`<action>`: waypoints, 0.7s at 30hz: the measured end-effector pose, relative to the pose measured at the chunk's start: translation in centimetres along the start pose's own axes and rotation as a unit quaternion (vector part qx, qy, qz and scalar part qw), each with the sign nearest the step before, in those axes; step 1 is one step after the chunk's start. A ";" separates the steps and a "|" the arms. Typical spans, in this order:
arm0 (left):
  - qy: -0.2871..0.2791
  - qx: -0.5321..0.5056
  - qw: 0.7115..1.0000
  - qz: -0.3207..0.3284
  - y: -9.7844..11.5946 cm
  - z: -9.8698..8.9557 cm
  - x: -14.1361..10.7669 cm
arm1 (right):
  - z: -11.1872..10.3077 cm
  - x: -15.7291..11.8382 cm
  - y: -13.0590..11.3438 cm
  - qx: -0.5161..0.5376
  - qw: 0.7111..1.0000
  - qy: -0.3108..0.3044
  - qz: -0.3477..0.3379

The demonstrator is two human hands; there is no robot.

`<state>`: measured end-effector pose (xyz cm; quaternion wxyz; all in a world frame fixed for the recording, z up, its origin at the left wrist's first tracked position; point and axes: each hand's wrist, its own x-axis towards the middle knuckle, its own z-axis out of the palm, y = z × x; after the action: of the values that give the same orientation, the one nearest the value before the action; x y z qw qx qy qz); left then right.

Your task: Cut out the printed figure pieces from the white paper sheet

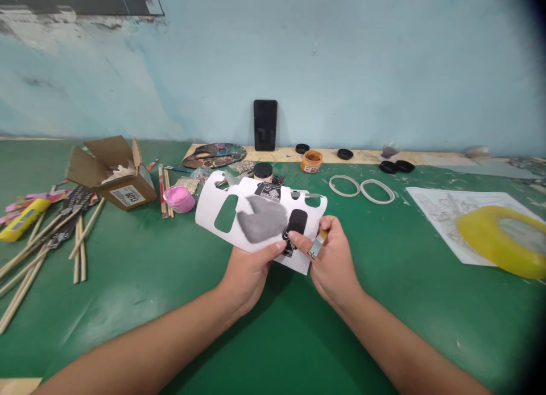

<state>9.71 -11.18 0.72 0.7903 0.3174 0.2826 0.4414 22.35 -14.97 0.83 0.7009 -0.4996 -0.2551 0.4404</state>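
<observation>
Left-hand grip (pixel 251 272) is pinching a white paper (pixel 264 218) with holes, right-hand grip (pixel 335 261) is holding its right side and a small metal-ended tool (pixel 317 245), the paper is curving above the green desk (pixel 264 349)

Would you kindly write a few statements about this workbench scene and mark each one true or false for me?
1. The left hand and the right hand both hold the white paper. True.
2. The small metal-ended tool is in the left hand. False: it is in the right hand.
3. The phone stands upright by the wall. True.
4. The flaps of the cardboard box are all folded shut. False: its top is open, with flaps standing out.
5. The yellow tape roll lies partly over a paper sheet. True.
</observation>
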 end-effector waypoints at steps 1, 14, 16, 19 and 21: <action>-0.004 -0.001 1.000 0.003 0.0 0.0 0.0 | 0.0 0.0 0.0 -0.001 1.000 0.001 -0.001; 0.021 -0.035 0.997 -0.063 0.2 0.0 0.1 | 0.1 -0.1 0.2 0.055 0.998 -0.014 0.008; 0.019 -0.040 0.996 -0.083 0.2 -0.1 0.0 | 0.2 -0.1 0.2 0.056 0.998 -0.015 0.010; 0.018 -0.049 0.993 -0.104 0.3 -0.1 0.1 | 0.2 0.0 0.1 0.050 0.999 -0.016 0.010; 0.021 -0.051 0.992 -0.113 0.4 -0.1 0.1 | 0.1 0.1 0.1 0.047 0.999 -0.012 0.007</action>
<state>9.48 -10.85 0.96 0.8441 0.2331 0.3105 0.3699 22.27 -14.80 0.82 0.7172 -0.4630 -0.2388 0.4630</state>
